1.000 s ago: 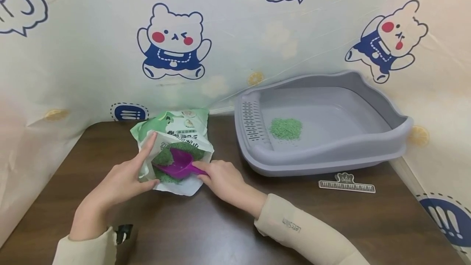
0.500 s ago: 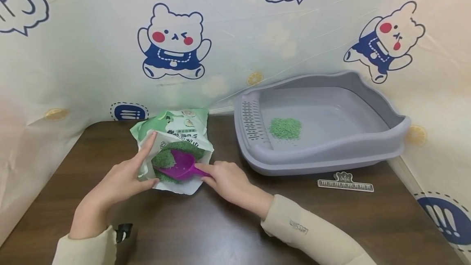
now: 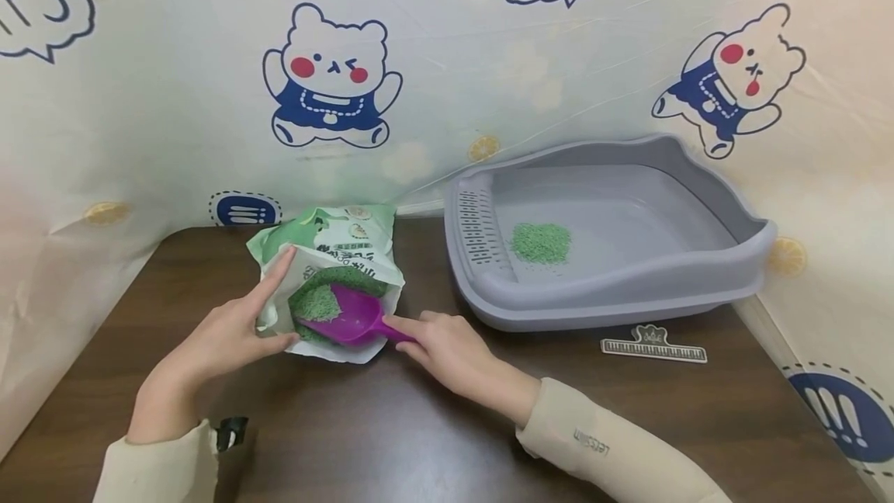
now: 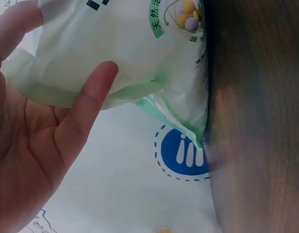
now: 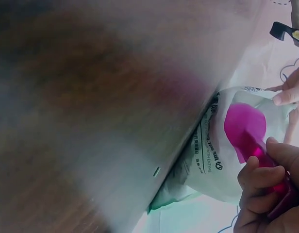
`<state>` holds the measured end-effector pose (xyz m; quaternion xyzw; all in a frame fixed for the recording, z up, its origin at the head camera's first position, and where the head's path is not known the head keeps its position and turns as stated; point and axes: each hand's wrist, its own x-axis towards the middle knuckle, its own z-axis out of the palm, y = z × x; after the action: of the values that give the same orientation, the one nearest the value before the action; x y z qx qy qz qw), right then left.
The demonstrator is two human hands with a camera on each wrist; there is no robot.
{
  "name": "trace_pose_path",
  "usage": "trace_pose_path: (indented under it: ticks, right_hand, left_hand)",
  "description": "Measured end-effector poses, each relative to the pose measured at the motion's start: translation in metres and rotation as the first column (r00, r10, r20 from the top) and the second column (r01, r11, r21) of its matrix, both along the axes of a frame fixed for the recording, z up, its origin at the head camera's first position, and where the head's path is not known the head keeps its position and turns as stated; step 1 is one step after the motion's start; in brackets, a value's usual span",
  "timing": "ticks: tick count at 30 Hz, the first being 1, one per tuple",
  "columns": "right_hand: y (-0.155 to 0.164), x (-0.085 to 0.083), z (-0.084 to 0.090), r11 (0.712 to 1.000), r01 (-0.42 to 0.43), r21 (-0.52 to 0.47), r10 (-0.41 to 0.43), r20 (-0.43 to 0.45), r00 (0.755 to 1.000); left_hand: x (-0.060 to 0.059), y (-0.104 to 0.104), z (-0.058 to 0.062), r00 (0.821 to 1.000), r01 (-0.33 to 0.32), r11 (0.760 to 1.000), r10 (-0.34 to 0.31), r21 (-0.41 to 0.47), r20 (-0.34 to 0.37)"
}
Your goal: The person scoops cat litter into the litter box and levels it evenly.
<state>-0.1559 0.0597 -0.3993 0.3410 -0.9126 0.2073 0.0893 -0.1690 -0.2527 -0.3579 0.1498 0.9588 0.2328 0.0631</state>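
Observation:
A green-and-white litter bag [image 3: 328,247] lies open on the brown table [image 3: 419,425], with green pellets showing in its mouth. My left hand [image 3: 230,332] holds the bag's open edge, index finger along the rim and thumb under it; the left wrist view shows the bag [image 4: 135,53] against my fingers. My right hand [image 3: 447,348] grips the handle of a purple scoop [image 3: 352,317], whose bowl sits in the bag's mouth with pellets in it. In the right wrist view the scoop [image 5: 244,126] lies inside the bag [image 5: 207,155]. A grey litter tray [image 3: 698,270] stands to the right, holding a small pile of green pellets [image 3: 541,243].
A small ruler-like clip [image 3: 653,348] lies on the table in front of the tray. A cartoon-printed backdrop [image 3: 328,76] walls in the table at the back and both sides. A small black object [image 3: 230,433] sits by my left sleeve.
My right hand has drawn the scoop slightly right and toward me, its bowl now carrying pellets at the bag's mouth. The left hand keeps holding the bag.

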Motion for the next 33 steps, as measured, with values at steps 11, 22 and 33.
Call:
trace_pose_path:
  ticks: [11, 22, 33]
  right_hand:
    - [0.012, 0.005, 0.001, 0.996, -0.008, -0.094, 0.004, -0.033, 0.999]
    - [0.025, 0.015, 0.005, 0.995, 0.006, -0.099, -0.014, -0.073, 0.997]
    - [0.034, 0.021, 0.011, 0.987, -0.039, -0.153, 0.012, -0.171, 0.985]
  left_hand:
    - [-0.005, 0.000, 0.001, 1.000, 0.012, 1.000, -0.012, 0.003, -0.013]
    - [-0.004, 0.000, -0.001, 1.000, 0.004, 1.000, -0.004, -0.012, -0.007]
    - [-0.004, -0.002, -0.002, 1.000, -0.008, 1.000, 0.008, -0.010, -0.001]
